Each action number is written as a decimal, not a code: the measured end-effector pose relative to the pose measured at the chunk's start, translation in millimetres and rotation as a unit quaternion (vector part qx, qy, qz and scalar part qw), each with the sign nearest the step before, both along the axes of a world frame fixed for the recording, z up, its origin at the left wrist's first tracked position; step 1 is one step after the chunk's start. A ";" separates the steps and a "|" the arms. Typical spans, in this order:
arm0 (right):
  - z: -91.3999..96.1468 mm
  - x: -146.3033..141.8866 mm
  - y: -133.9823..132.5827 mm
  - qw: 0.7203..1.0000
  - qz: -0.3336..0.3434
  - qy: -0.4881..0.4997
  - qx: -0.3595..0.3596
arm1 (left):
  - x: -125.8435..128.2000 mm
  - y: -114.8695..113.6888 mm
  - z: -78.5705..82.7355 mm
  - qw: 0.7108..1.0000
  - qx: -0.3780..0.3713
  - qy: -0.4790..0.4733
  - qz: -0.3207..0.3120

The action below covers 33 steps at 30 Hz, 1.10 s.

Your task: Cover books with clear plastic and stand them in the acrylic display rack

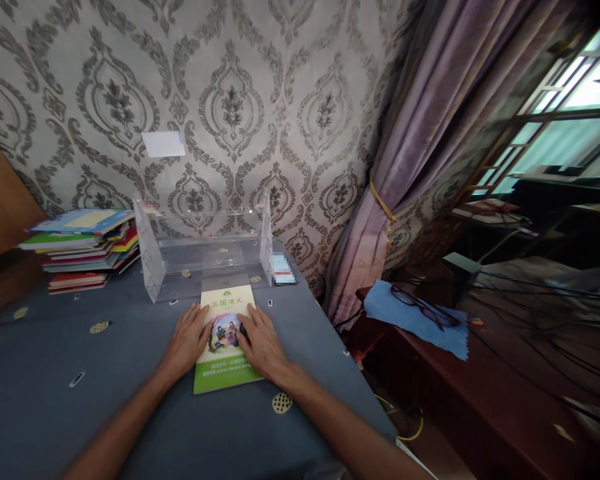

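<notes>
A paperback book (225, 370) with a cream and green cover and a coloured picture lies face up before me, its Chinese title pointing toward the wall. My left hand (187, 339) holds its left edge, with the thumb on the cover. At the right edge is my right hand (264, 341), gripping likewise with its thumb over the picture. Fingertips under the edges are partly hidden. Just beyond the book stands a clear acrylic rack (153, 267), with see-through side panels and nothing on it that I can make out.
Stacked books (80, 257) sit at the back left of the blue-grey tablecloth (130, 413). A small blurred card or phone (283, 269) lies right of the rack. Farther right, a dark red desk (450, 393) holds a blue cloth (380, 307), glasses (425, 308) and cables. A curtain (405, 153) hangs behind.
</notes>
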State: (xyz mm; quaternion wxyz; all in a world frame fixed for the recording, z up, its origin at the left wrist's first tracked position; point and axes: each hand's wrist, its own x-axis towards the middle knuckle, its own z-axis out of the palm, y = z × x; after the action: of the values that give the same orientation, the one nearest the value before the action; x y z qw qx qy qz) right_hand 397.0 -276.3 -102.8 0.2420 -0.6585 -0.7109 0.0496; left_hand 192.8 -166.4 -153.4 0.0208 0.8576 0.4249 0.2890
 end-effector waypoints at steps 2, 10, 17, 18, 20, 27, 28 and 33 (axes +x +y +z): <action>0.3 -0.1 -0.1 1.000 -0.002 -0.002 0.002 | -0.6 0.1 -0.3 1.000 -0.002 0.002 -0.003; 0.3 1.1 -0.2 1.000 0.001 0.001 -0.005 | -0.1 -1.4 -0.5 1.000 0.005 0.020 0.011; -1.9 1.3 1.2 1.000 0.006 0.001 -0.008 | 0.5 -4.2 3.5 1.000 0.001 0.011 0.004; -2.4 1.5 1.6 1.000 0.007 0.002 -0.008 | 0.6 -4.6 4.1 1.000 0.002 0.010 0.005; -3.4 1.8 2.2 1.000 0.010 0.006 -0.007 | 0.7 -4.9 5.3 1.000 0.003 0.005 0.007; -6.8 8.5 6.2 1.000 0.018 0.017 0.000 | 1.3 -3.9 15.1 1.000 0.001 0.020 -0.005; -6.6 10.5 8.3 1.000 0.017 0.018 0.003 | 3.9 -3.6 18.3 1.000 0.005 0.026 -0.014; 2.4 21.2 27.2 1.000 0.006 0.002 0.003 | 36.3 3.8 38.8 0.994 0.025 0.037 -0.104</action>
State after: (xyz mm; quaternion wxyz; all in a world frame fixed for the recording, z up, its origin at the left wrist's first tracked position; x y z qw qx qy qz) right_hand 418.2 -249.1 -100.3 0.2451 -0.6530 -0.7148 0.0499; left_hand 229.0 -162.6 -114.5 0.0138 0.9076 0.3265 0.2636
